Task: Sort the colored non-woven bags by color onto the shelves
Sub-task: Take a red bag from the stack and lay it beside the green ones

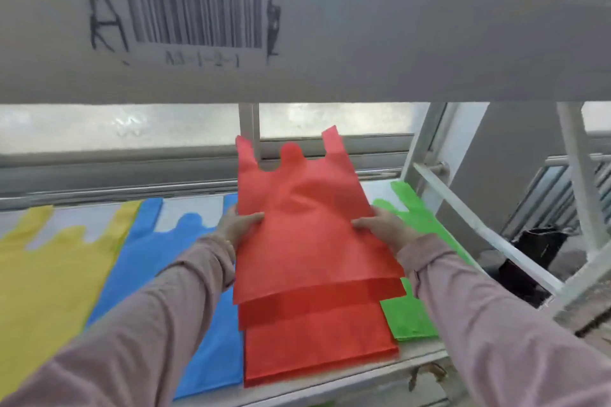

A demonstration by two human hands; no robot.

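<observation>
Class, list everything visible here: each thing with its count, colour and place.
held red bag: one, red, above the red stack
red stack: at least two bags, red, flat on the shelf between blue and green
blue bag: at least one, blue, left of the red stack
yellow bag: at least one, yellow, shelf's far left
green bag: at least one, green, right of the red stack
shelf: one, white, under the bags
upper beam: one, grey-white, across the top
barcode label: one, black, on the upper beam
black object: one, black, beyond the shelf's right end, blurred
sleeves: two, mauve, lower corners
left grip: one, holds the held red bag's left edge
right grip: one, holds its right edge
</observation>
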